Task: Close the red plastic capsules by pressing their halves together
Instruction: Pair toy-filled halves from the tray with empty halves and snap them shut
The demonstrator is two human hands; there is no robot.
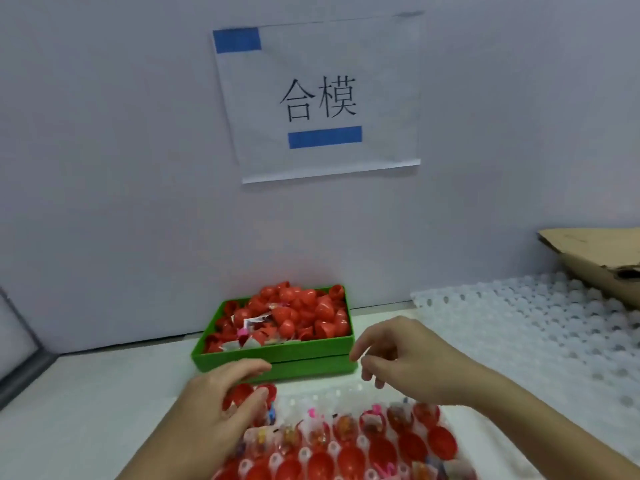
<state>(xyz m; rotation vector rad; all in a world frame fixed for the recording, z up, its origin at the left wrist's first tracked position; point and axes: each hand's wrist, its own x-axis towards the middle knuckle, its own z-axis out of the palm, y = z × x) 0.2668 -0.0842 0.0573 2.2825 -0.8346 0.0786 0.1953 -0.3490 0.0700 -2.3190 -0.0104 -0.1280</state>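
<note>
Red capsule halves [349, 459] are sitting nearest you in the white tray [346, 393]. Your left hand [221, 403] is curling round a capsule [242, 393] at the tray's far-left corner; seat it squarely, then bring your empty, relaxed right hand [398, 358] onto it and press evenly.

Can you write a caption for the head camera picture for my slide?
Left hand grips a red capsule over the tray; open right hand hovers by the green box.

Capsule tray [346, 393] cut by bottom edge — cardboard [595, 258] cut right.
</note>
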